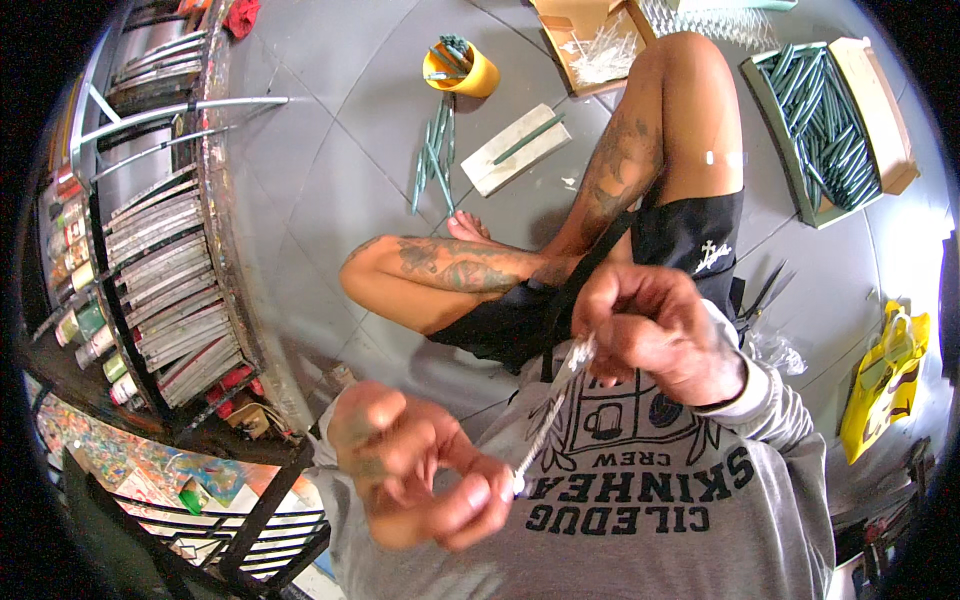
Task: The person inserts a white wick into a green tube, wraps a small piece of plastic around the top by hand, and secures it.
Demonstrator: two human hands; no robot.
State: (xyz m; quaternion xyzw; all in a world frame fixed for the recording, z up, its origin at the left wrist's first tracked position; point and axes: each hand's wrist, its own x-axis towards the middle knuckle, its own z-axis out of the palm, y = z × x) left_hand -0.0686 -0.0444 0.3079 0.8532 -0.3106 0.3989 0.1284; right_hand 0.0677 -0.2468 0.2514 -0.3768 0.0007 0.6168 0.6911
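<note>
In front of my grey printed sweatshirt, both hands hold a thin grey-white twisted strand [543,435] that slants between them. My left hand [410,470] has thumb and fingertips closed at its lower, white end. Higher up and to the right, my right hand [655,335] pinches the upper end, where a clear, whitish piece shows. Its exact kind is too blurred to make out. On the floor beyond my crossed legs, a dark green pen [530,138] rests on a pale flat block [482,178]. Several more green pens [434,160] lie loose to its left.
A yellow cup [480,80] holds green pens. At the right stands an open box [790,165] full of them; a cardboard box [560,40] at the back contains thin white pieces. Scissors [768,292] and a yellow bag [880,385] lie right. Shelving [215,200] lines the left.
</note>
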